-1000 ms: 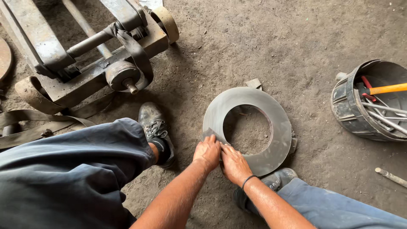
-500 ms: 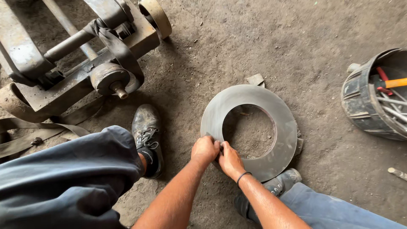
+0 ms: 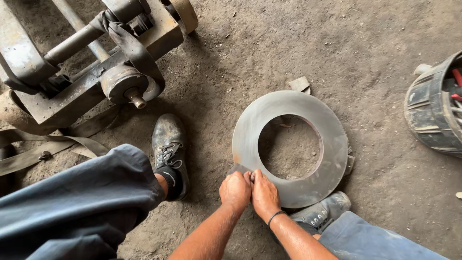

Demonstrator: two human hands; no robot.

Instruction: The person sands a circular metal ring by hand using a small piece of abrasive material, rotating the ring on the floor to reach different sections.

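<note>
Flat grey metal ring [image 3: 291,147] lies on a dirt floor [image 3: 308,43]. The left hand [image 3: 235,190] and right hand [image 3: 264,194], side by side, both close their grip on its near edge. A dark bucket [image 3: 433,108] at far right holds red-handled tools [image 3: 457,77].

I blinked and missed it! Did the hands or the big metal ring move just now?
Hardly. The left hand and right hand stay pressed together at the near edge of the flat metal ring, which stays flat on the dirt floor. Only the camera shifted: the bucket slid toward the right edge. Both shoes stay planted.
</note>
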